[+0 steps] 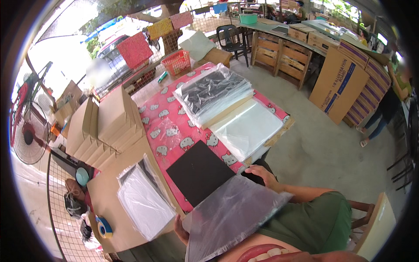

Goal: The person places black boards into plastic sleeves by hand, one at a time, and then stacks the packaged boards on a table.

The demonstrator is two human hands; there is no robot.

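A black square board (200,171) lies flat on the surface (152,111), on the pink patterned cloth, with its near-right corner slipped into the open mouth of a clear plastic bag (231,216) that the person holds in front of the body. The board sits far and to the left of both hands, and the bag's long axis runs from the near left up toward the far right, so the mouth faces the board. The right hand (263,176) is the closer one to that opening: it rests at the far-right corner of the bag, fingers spread and curled down over the plastic edge, palm down, forearm coming in from the right across the green-clad lap. The left hand (180,230) is mostly hidden beneath the bag's near-left edge; it seems to pinch the plastic from below, thumb side up, though the grip itself cannot be made out clearly. To the left, on a brown cardboard sheet, lies a bagged white stack (144,203); a stack of folded cardboard boxes (104,126) stands farther left, and more bagged sheets (218,94) lie on the far side of the cloth.
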